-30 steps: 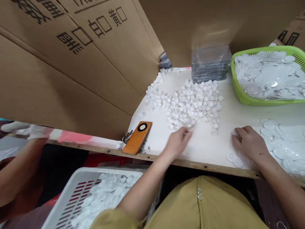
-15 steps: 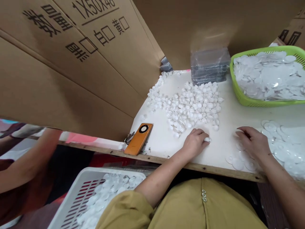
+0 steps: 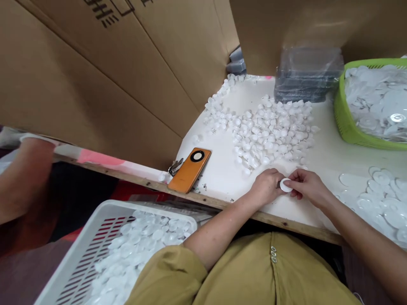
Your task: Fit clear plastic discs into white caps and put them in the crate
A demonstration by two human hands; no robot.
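Observation:
Both of my hands meet over the front of the white tabletop. Between finger and thumb of my right hand (image 3: 307, 186) is a thin round white disc (image 3: 285, 185), facing up. My left hand (image 3: 267, 186) is closed against the disc's left edge, its fingertips pinched; the small white plastic piece it grips is mostly hidden behind the disc and fingers. Just beyond my hands lies a heap of small white plastic pieces (image 3: 273, 131). Loose flat clear-white discs (image 3: 381, 190) are spread to the right of my right hand.
A green basket (image 3: 341, 123) full of flat discs stands at the right back, beside a wrapped grey stack (image 3: 305, 80). An orange phone (image 3: 187, 173) and keys (image 3: 174, 167) lie at the left. Below is a white basket (image 3: 104, 207). Cardboard (image 3: 143, 84) screens another person's arm (image 3: 30, 178).
My right hand has come left from the loose discs, bringing one disc to my left hand. The left hand stays near the heap. The view has shifted right and down.

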